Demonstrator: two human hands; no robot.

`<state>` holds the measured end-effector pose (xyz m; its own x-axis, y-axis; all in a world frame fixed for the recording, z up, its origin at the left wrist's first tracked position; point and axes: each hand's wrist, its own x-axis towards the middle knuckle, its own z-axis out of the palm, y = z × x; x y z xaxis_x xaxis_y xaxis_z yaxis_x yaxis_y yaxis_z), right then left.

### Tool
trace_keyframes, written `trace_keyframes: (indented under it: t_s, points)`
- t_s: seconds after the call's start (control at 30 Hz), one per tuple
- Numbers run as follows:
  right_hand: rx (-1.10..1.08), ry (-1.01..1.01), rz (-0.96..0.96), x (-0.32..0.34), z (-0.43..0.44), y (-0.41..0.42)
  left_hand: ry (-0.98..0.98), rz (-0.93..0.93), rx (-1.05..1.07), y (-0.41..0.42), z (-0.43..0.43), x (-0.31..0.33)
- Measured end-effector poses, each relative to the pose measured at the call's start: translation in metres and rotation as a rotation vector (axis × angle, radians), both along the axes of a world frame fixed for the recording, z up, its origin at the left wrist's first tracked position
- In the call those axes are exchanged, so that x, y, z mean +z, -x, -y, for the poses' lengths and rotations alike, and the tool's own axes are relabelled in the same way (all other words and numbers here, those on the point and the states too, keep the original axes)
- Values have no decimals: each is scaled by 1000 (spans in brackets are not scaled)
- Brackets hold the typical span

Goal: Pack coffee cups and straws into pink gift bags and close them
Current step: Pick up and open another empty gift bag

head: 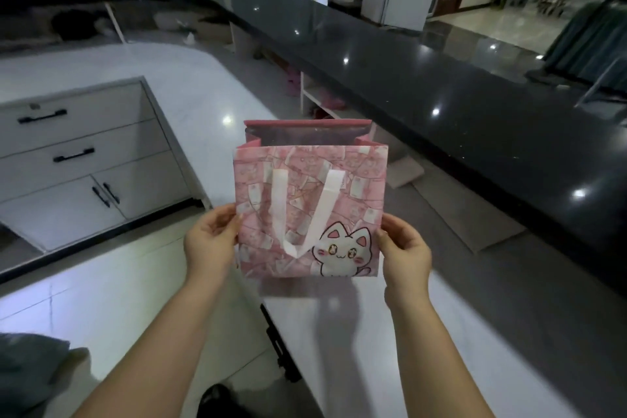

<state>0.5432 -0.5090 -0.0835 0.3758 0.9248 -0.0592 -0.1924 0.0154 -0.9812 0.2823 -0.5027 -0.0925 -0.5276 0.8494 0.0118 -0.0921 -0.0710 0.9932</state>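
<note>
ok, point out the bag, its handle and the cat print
bag [300, 192], head view, front panel between the handle straps
handle [283, 207], head view, its left strap
cat print [342, 249], head view, the cat's face

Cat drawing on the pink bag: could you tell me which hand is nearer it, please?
Right. The right hand grips the bag beside the cat drawing; the left hand grips its opposite edge.

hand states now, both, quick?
Left hand: grips the left edge of the pink cat-print gift bag.
Right hand: grips the same bag's right edge.
</note>
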Motion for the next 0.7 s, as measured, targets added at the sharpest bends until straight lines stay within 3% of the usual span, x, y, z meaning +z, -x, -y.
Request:
trace_keyframes:
  t_s: [0.3, 0.7]
  points:
    - [183, 61, -28, 1, -62, 132, -14, 96, 111, 136, -21, 0]
    - [480, 15, 7, 11, -157, 418, -22, 134, 344, 400, -45, 8]
